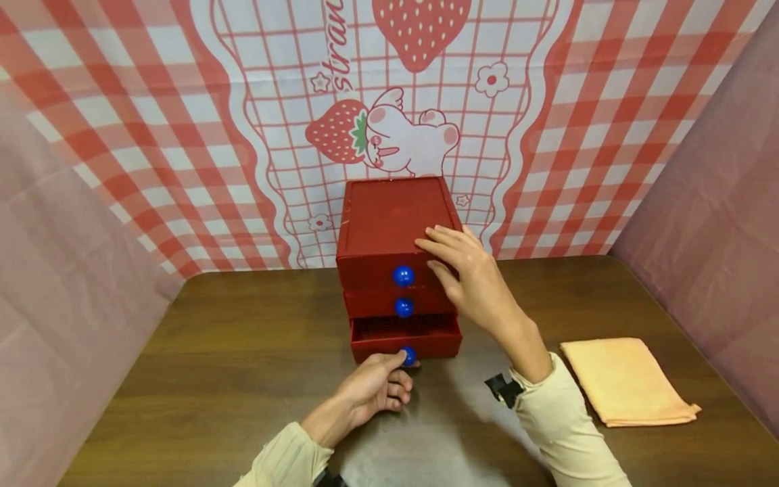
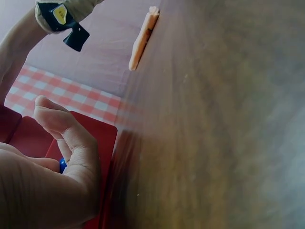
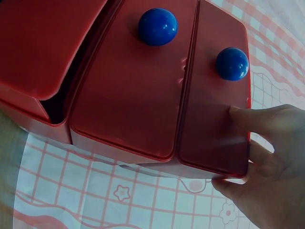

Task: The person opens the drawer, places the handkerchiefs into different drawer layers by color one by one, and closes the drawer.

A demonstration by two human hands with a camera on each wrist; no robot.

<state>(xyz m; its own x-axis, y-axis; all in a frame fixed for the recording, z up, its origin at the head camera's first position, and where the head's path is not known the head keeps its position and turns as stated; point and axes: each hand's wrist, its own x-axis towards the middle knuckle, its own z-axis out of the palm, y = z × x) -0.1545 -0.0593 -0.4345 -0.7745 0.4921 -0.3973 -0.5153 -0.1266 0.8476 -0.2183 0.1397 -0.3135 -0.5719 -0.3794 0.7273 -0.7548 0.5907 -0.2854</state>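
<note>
1. Nearest, the left hand [image 1: 372,389] pinches the bottom blue knob [image 1: 410,356] with the thumb uppermost, the other fingers loosely bent below.
2. Off to the right on the wooden table [image 1: 243,338], a folded orange cloth [image 1: 629,382] lies flat, well apart from both hands.
3. Just beyond the left hand, the bottom drawer [image 1: 438,347] stands partly out of the red cabinet [image 1: 392,216], which sits on the table at its far side. The drawer's inside is dark, so I cannot tell whether it holds anything.
4. Above it, the middle drawer [image 1: 371,306] and top drawer [image 1: 368,274] look shut. Only the lowest drawer seems in play, probably midway through its travel; whether opening or closing is left to finish, I cannot tell.
5. The right hand [image 1: 471,274] grasps nothing: its fairly straight fingers rest on the cabinet's top near the right front edge, thumb against the top drawer's front, likely steadying it.
6. Farthest, a strawberry-printed checked backdrop [image 1: 268,61] hangs behind.
</note>
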